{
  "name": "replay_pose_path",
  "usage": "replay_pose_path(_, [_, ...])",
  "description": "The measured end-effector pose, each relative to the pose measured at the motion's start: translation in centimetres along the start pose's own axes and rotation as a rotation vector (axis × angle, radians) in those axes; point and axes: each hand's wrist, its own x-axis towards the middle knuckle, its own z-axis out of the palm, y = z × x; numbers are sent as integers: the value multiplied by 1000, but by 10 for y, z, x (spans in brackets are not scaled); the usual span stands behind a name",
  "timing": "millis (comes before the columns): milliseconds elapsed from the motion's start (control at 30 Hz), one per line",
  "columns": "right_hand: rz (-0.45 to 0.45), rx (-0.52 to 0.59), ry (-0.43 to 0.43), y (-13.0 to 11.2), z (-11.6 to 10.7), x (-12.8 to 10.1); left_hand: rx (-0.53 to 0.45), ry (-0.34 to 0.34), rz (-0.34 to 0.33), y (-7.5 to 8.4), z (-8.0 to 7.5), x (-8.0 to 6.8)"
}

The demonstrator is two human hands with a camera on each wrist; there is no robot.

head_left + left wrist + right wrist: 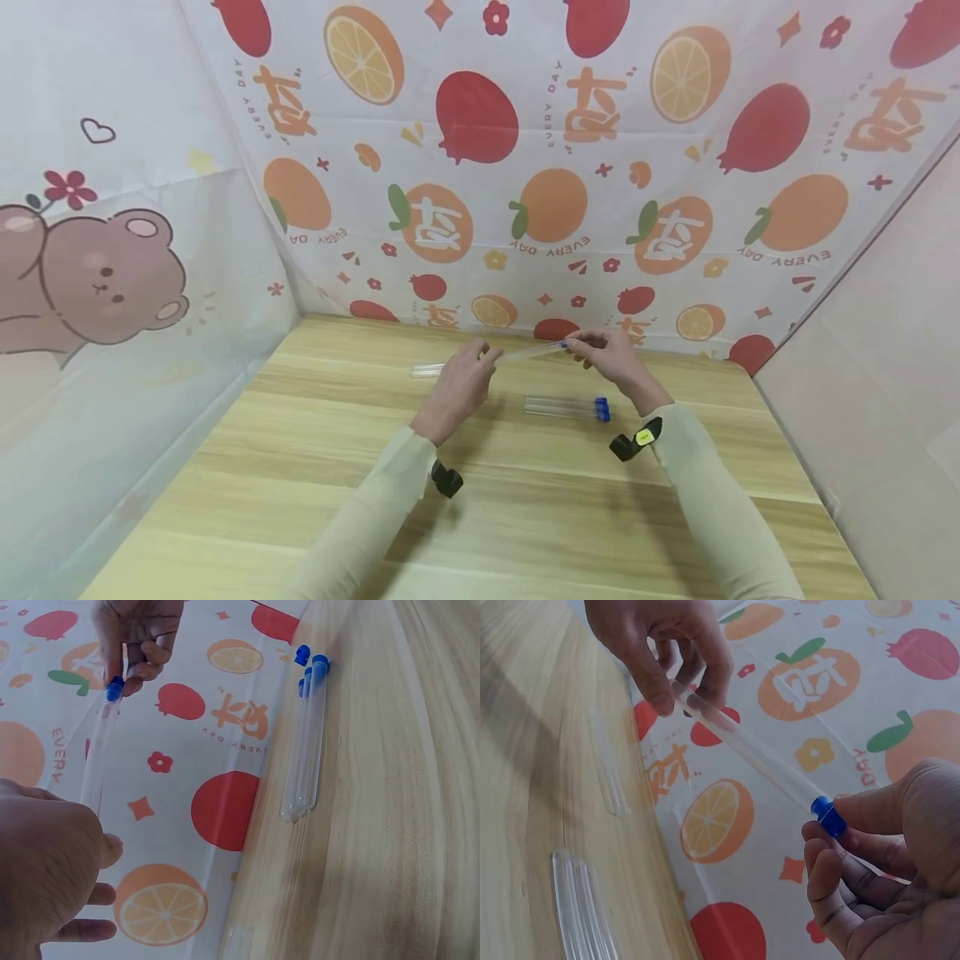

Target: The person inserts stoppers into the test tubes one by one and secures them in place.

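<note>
A: What is lying under everything?

B: A wooden table (525, 500) is stretching away to a fruit-printed curtain (525, 167); a bear-printed sheet (97, 275) is hanging on the left side.

A: And the hands?

B: Both are hovering above the far part of the table, sharing one clear test tube (528, 353); the left hand (459, 388) is pinching its closed end between thumb and fingers; the right hand (611, 354) is gripping its blue cap (829, 817) with curled fingertips.

A: Which way is the tube lying?

B: Its long axis is running left to right, nearly level, rising slightly toward the right; the capped end is pointing right.

A: Anything smaller nearby?

B: A bundle of capped tubes (566, 407) is lying on the table below the right hand, caps pointing right; an uncapped tube (427, 370) is resting just left of the left hand.
</note>
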Motion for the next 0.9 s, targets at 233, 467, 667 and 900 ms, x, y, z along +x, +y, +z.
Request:
replay_pose_path(233, [31,11,7,10,-7,2,-34,1,-9,2,3,2])
replay_pose_path(467, [58,43,15,18,-15,5,-29,0,8,5,10,6])
replay_pose_path(667, [49,44,9,29,-21,8,-36,-10,-22,9,19,11])
replay_pose_path(900, [116,50,27,43,-22,9,-134,-63,-79,14,34,18])
